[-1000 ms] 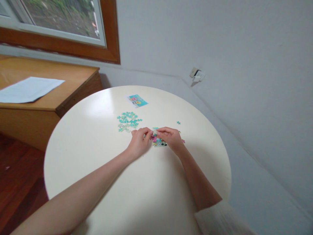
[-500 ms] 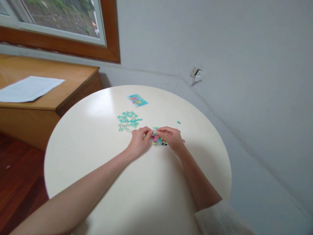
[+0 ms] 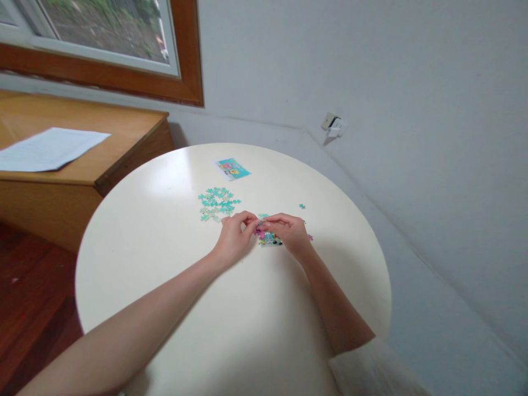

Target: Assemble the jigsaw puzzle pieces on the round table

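On the round cream table (image 3: 165, 286) lies a small joined patch of colourful puzzle (image 3: 269, 240), partly hidden under my hands. My left hand (image 3: 234, 240) has its fingers curled in a pinch at the patch's left edge. My right hand (image 3: 287, 231) is pinched too, its fingertips meeting the left hand's over the patch. What the fingertips hold is too small to make out. A heap of loose teal puzzle pieces (image 3: 216, 203) lies just beyond my left hand.
A small picture card (image 3: 231, 169) lies near the table's far edge. A lone teal piece (image 3: 302, 206) and a pink piece (image 3: 309, 238) sit to the right of my hands. A wooden desk (image 3: 94, 159) with a paper sheet (image 3: 47, 149) stands at left, under a window.
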`<state>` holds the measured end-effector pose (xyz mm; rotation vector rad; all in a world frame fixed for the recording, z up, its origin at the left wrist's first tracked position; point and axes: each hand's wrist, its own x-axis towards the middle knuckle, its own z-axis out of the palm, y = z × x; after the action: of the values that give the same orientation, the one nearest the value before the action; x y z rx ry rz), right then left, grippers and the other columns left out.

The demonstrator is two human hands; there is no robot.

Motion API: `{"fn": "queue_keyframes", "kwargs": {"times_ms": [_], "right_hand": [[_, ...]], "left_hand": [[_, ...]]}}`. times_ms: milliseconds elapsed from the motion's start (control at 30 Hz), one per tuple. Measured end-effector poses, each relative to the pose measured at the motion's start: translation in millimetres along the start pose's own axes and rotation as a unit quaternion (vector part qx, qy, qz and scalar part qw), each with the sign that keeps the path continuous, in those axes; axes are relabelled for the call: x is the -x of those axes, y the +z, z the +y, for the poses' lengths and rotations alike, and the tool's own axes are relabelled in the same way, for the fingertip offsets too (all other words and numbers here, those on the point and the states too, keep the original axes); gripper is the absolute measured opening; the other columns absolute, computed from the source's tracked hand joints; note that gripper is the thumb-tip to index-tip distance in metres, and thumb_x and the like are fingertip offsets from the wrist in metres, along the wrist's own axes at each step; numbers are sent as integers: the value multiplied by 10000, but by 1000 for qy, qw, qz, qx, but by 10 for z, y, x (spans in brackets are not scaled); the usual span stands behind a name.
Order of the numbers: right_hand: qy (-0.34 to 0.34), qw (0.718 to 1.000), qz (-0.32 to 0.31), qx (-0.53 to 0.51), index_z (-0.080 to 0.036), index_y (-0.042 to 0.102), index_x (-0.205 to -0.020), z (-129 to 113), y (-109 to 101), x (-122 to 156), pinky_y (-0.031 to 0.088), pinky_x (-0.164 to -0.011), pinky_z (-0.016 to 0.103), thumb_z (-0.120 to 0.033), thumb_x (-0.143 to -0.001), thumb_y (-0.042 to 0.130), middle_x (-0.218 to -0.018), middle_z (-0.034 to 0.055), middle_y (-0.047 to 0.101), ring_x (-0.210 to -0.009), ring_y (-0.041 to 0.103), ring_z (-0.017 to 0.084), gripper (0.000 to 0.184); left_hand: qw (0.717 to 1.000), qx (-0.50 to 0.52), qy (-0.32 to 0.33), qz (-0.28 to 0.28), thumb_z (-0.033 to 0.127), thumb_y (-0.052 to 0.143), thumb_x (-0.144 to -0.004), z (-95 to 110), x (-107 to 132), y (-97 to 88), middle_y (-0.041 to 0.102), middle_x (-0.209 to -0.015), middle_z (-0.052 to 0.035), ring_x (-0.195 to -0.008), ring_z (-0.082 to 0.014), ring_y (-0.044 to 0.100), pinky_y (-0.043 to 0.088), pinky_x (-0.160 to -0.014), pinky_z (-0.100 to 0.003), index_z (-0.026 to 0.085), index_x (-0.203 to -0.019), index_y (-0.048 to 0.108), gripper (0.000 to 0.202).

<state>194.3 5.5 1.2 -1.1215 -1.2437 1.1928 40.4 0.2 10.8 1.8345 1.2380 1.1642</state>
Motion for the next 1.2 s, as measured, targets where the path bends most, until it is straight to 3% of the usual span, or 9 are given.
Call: {"fn": "queue_keyframes", "kwargs": {"times_ms": [567,1200], "right_hand": [[-2,1000,-16,10,-182,707,-756,-13,-38,-3,527,-734,340,-391,-563,751,-741,43,713,-716,665,181,288],[-7,1000,5,-27,-186,694,-709,-62,-6,1,520,-743,316,-357,-490,799,-719,21,700,-685,644,148,297]], "left_hand": [[999,14,39,35,244,567,-776,-53,-9,11,669,-761,-13,-762,-162,589,420,-747,-285,185,-784,636,91],[995,1,86,48,201,550,-773,-98,-21,22,669,-737,-6,-738,-159,592,436,-724,-281,194,-775,647,97]]}}
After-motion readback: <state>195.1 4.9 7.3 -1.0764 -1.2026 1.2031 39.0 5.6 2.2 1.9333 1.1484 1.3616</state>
